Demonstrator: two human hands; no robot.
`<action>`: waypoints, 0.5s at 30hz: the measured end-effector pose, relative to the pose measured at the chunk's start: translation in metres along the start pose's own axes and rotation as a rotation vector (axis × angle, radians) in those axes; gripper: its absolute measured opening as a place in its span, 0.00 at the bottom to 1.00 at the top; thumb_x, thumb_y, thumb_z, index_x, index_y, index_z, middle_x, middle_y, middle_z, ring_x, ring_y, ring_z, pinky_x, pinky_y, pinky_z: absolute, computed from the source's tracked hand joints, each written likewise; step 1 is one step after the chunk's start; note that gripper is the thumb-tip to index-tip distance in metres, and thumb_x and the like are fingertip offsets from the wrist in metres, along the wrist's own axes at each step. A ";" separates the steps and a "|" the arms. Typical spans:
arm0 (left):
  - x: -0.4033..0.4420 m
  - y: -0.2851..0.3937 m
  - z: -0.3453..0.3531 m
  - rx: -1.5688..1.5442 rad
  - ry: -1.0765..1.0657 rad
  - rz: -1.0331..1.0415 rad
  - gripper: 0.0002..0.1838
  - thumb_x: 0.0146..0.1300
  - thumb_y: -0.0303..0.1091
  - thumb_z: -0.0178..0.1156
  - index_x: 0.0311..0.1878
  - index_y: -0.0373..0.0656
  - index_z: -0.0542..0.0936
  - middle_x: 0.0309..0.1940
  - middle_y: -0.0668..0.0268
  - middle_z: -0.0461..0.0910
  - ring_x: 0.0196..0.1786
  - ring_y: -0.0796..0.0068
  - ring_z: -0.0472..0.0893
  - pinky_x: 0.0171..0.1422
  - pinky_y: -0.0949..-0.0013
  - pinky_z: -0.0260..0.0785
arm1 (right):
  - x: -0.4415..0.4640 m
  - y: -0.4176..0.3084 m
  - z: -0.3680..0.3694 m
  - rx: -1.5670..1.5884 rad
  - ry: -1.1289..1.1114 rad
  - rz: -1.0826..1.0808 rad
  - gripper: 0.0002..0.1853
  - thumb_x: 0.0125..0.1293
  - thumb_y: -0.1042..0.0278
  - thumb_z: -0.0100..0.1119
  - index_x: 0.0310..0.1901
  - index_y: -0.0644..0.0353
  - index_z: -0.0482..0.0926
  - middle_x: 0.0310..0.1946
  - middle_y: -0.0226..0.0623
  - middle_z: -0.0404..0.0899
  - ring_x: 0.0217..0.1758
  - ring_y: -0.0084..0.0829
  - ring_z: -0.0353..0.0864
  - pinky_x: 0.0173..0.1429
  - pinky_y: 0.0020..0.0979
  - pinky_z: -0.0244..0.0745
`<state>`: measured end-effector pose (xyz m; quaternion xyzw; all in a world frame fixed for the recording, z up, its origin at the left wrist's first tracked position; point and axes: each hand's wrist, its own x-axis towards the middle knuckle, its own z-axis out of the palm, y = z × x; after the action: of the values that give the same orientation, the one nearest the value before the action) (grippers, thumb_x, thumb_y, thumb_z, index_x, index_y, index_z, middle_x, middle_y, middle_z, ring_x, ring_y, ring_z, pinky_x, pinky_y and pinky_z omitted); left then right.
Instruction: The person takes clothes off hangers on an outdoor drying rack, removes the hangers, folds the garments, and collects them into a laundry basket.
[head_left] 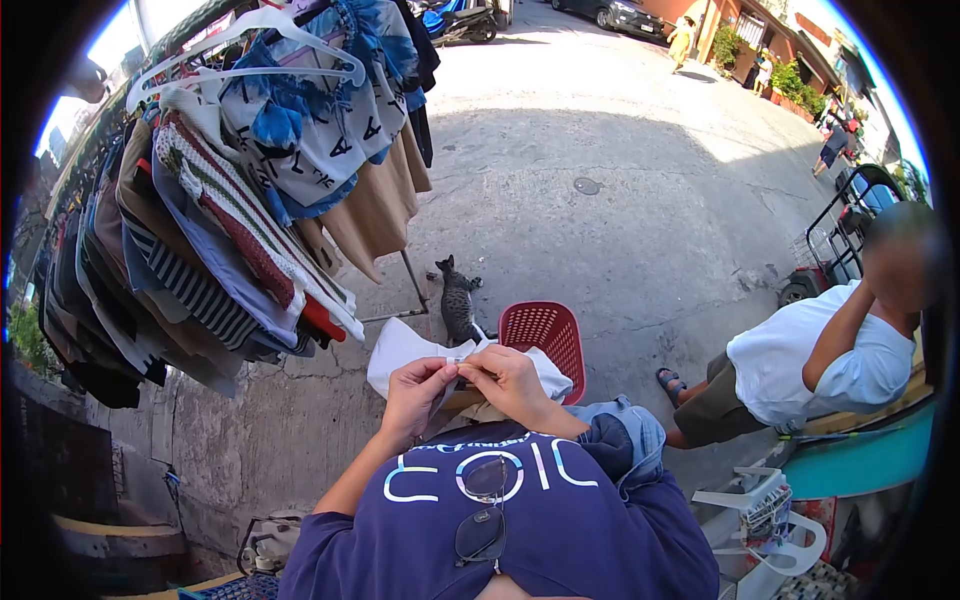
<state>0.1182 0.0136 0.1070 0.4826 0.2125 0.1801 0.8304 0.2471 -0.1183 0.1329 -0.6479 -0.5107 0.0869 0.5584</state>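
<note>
My left hand [418, 397] and my right hand [508, 382] meet in front of my chest, fingertips pinched close together. Between them is something small and pale, too small to make out. White cloth [396, 352] spreads out beneath and beside the hands. Just beyond the right hand stands a red plastic basket [568, 345], with some white cloth over its near side. Denim fabric [630, 440] lies by my right forearm. Both hands are closed, and what each one grips is hidden by the fingers.
Clothes [215, 230] hang on a rack at the left. A cat [457, 303] lies on the pavement behind the basket. A person in a white shirt [800, 355] is at the right, near a white plastic chair [790, 545]. Farther off are people and vehicles.
</note>
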 end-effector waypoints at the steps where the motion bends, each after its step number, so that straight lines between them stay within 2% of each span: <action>1: -0.001 0.001 0.001 0.022 -0.009 0.015 0.07 0.66 0.26 0.62 0.45 0.35 0.83 0.35 0.67 0.82 0.34 0.85 0.77 0.40 0.80 0.71 | 0.000 0.000 0.000 -0.016 -0.006 0.001 0.07 0.60 0.71 0.66 0.38 0.63 0.83 0.26 0.38 0.77 0.28 0.35 0.77 0.32 0.31 0.70; 8: -0.004 0.009 0.012 0.278 -0.092 0.178 0.09 0.68 0.21 0.56 0.48 0.35 0.82 0.40 0.70 0.78 0.35 0.88 0.75 0.36 0.81 0.68 | -0.011 0.007 0.001 0.028 0.057 0.025 0.10 0.59 0.72 0.67 0.43 0.64 0.84 0.29 0.36 0.77 0.29 0.29 0.77 0.32 0.29 0.70; 12: -0.001 0.009 0.018 0.348 -0.135 0.215 0.11 0.68 0.21 0.54 0.50 0.37 0.82 0.43 0.71 0.78 0.37 0.86 0.75 0.40 0.82 0.69 | -0.013 0.012 0.003 0.061 0.126 0.064 0.10 0.62 0.72 0.66 0.45 0.66 0.84 0.34 0.33 0.74 0.36 0.25 0.73 0.39 0.24 0.68; 13: 0.003 0.006 0.022 0.365 -0.139 0.260 0.12 0.67 0.20 0.55 0.51 0.37 0.82 0.43 0.71 0.77 0.37 0.86 0.76 0.40 0.82 0.69 | -0.014 0.012 0.003 0.052 0.121 0.083 0.11 0.65 0.72 0.63 0.47 0.66 0.82 0.35 0.33 0.72 0.40 0.26 0.71 0.42 0.24 0.67; 15: 0.008 0.000 0.031 0.394 -0.136 0.354 0.14 0.66 0.18 0.55 0.53 0.37 0.81 0.43 0.70 0.77 0.38 0.85 0.76 0.41 0.80 0.69 | -0.016 0.009 0.006 0.074 0.167 0.073 0.12 0.66 0.71 0.61 0.48 0.67 0.82 0.36 0.33 0.71 0.40 0.27 0.71 0.43 0.25 0.67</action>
<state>0.1408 -0.0047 0.1192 0.6753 0.0995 0.2450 0.6885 0.2404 -0.1250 0.1165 -0.6501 -0.4348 0.0719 0.6190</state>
